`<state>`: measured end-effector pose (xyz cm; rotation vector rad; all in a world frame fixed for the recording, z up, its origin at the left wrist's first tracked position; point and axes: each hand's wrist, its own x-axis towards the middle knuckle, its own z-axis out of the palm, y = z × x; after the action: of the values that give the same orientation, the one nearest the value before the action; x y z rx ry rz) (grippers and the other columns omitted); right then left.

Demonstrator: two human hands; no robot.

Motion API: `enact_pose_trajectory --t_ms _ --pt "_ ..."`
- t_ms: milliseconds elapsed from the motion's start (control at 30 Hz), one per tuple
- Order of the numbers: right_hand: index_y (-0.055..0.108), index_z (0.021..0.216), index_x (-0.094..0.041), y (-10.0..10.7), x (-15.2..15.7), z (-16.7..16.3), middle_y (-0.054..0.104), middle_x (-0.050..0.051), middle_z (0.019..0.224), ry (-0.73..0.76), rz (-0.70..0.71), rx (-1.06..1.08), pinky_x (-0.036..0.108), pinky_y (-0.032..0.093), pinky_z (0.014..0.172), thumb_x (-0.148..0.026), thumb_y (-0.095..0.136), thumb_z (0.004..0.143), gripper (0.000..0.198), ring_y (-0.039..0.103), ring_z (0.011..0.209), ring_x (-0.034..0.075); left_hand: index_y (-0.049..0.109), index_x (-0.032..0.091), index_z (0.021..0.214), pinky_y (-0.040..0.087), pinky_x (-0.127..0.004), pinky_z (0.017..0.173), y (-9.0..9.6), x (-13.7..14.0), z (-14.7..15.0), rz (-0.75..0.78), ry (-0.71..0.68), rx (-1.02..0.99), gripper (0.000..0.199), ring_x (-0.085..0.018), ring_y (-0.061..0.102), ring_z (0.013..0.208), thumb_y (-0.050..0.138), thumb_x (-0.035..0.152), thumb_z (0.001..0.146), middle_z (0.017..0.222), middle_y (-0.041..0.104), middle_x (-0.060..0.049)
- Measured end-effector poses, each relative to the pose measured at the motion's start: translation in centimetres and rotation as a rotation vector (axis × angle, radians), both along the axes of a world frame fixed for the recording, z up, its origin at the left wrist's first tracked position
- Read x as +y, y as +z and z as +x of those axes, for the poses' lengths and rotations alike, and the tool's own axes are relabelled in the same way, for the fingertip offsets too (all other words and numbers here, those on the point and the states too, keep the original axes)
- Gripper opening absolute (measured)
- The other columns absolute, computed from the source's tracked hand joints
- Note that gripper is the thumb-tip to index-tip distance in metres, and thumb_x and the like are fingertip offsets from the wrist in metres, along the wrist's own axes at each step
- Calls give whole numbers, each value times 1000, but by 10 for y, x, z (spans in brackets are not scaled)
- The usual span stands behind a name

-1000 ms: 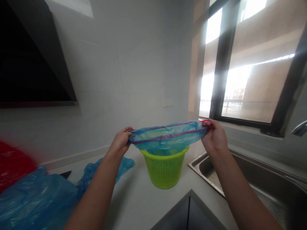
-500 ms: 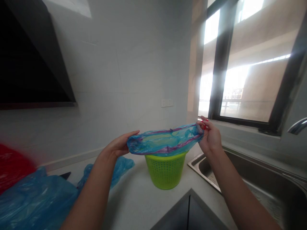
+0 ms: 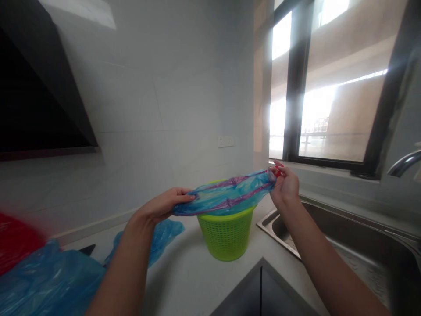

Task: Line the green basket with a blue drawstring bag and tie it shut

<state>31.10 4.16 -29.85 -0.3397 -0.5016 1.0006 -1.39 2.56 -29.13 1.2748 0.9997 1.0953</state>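
A translucent blue drawstring garbage bag [image 3: 226,195] with purple bands is stretched between my hands over a green perforated plastic basket [image 3: 225,237]. My left hand [image 3: 167,202] is closed on the bag's left end, thumb on top. At the other end, my right hand [image 3: 285,184] grips the bag's edge, and a bit of red [image 3: 279,169] shows at its fingers. The bag's lower part hangs into the basket, behind the front wall. The basket stands upright on the white counter [image 3: 184,281].
Blue plastic bags [image 3: 49,281] and a red bag [image 3: 18,237] lie at the left. A steel sink [image 3: 348,263] with a faucet [image 3: 404,162] is on the right. A dark grey panel [image 3: 263,289] lies in front of the basket. A range hood [image 3: 42,87] overhangs the upper left.
The bag's mouth has narrowed and its left end dips lower. My left thumb now lies over the bag's edge. My right hand has barely moved; the view shifted slightly.
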Motion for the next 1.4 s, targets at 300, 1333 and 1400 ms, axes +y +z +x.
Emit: enact_pose_trajectory --t_ms 300,1333,1400 --pt "60 94 -17 1 -4 -2 60 -2 59 -5 81 -33 17 41 44 -13 56 66 28 50 49 10 59 16 59 47 -25 46 3 13 5 -11 122 -234 21 -13 50 43 71 18 76 51 55 -1" --pt "56 96 -21 -9 9 -5 73 10 102 262 205 71 32 63 76 -12 58 73 24 71 95 21 70 14 92 53 -14 70 17 14 6 424 226 -929 26 -8 66 77 49 -2 90 91 70 -4" --pt "57 95 -18 -10 13 -2 72 10 100 218 185 184 26 63 77 -7 54 74 24 71 96 18 68 15 92 52 -13 66 17 16 6 427 241 -948 27 -8 67 77 49 -4 89 87 69 -3"
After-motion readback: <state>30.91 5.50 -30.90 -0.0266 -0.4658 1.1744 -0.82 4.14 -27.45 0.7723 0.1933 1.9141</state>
